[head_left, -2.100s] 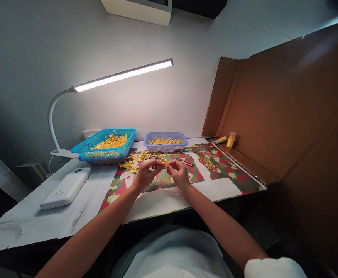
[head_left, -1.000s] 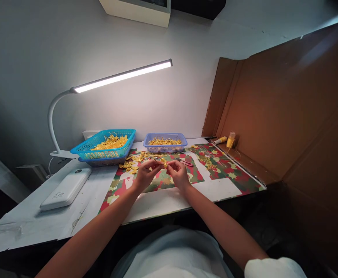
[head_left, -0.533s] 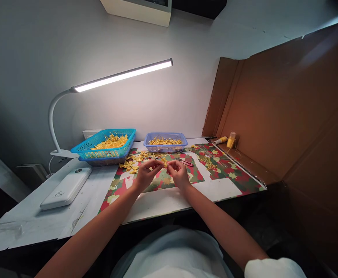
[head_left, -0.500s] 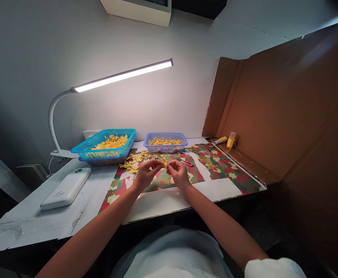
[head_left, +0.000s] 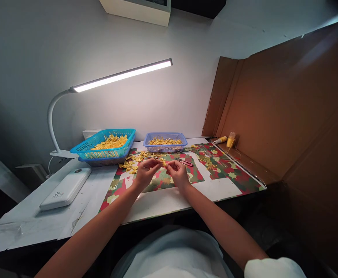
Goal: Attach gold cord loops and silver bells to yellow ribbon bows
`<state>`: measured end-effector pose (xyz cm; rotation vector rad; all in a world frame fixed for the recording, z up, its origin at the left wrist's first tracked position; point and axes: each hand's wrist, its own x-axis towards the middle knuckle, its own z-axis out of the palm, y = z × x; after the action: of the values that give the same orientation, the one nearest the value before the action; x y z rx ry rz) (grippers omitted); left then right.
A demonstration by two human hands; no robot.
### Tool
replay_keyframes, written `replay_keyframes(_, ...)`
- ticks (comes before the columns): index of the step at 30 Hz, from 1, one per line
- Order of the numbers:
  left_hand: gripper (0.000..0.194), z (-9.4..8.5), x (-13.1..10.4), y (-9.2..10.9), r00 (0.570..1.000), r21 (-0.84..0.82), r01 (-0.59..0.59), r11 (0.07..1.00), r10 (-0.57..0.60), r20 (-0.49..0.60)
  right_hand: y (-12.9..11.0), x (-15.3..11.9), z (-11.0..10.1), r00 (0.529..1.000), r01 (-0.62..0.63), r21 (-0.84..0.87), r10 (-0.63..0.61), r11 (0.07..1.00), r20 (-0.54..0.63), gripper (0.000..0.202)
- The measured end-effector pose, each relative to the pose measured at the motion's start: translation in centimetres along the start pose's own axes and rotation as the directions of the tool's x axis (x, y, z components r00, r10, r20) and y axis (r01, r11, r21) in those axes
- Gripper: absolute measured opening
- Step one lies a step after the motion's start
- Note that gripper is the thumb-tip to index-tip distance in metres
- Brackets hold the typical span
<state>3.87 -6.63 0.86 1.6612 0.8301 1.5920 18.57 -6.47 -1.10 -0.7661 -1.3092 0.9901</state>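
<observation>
My left hand (head_left: 146, 172) and my right hand (head_left: 179, 173) meet over the patterned sheet. Each pinches a small gold ribbon (head_left: 163, 163) between thumb and fingertips. Most of the ribbon is hidden by the fingers, so its exact shape cannot be made out. Loose gold ribbon bows (head_left: 128, 166) lie just left of my left hand, and more gold strands spread behind both hands. A pink-handled tool (head_left: 186, 163), perhaps a cutter, rests just beyond my right hand.
A turquoise basket (head_left: 82, 148) of gold pieces sits stacked at the left, with a purple basket (head_left: 164, 148) at the back. Gold cord (head_left: 208, 163) lies right. A white power bank (head_left: 66, 189), a lit lamp (head_left: 122, 76), a yellow spool (head_left: 231, 139) and a cardboard wall (head_left: 287, 100) surround the work.
Both hands stay nearly in place, still pinching the gold ribbon. Their fingertips have shifted slightly, and less of the gold ribbon shows between them.
</observation>
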Motion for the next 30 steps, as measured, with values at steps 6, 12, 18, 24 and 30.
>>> replay_keyframes(6,0.023,0.08,-0.07,-0.02,1.0,0.026,-0.005,1.0,0.005,0.011,-0.41,-0.04,0.01,1.0,-0.01,-0.003,0.01,1.0,-0.001,0.018)
replay_keyframes(12,0.024,0.07,-0.05,-0.02,1.0,0.041,-0.025,0.999,0.025,0.002,-0.21,0.0,0.01,1.0,0.009,0.015,-0.009,1.0,-0.003,0.019)
replay_keyframes(18,0.026,0.14,-0.05,0.15,0.999,0.048,-0.03,0.998,0.03,0.018,-0.14,0.01,-0.02,1.0,0.014,0.014,-0.014,1.0,0.0,0.02)
replay_keyframes(24,0.026,0.12,-0.12,-0.18,1.0,0.042,-0.016,0.999,0.015,0.014,-0.35,-0.03,0.0,1.0,0.015,0.024,-0.015,1.0,0.008,0.019)
replay_keyframes(30,0.024,0.11,-0.26,0.06,0.999,0.113,-0.046,0.993,0.044,0.025,-0.15,0.03,-0.03,1.0,0.009,0.033,-0.009,0.999,0.007,0.022)
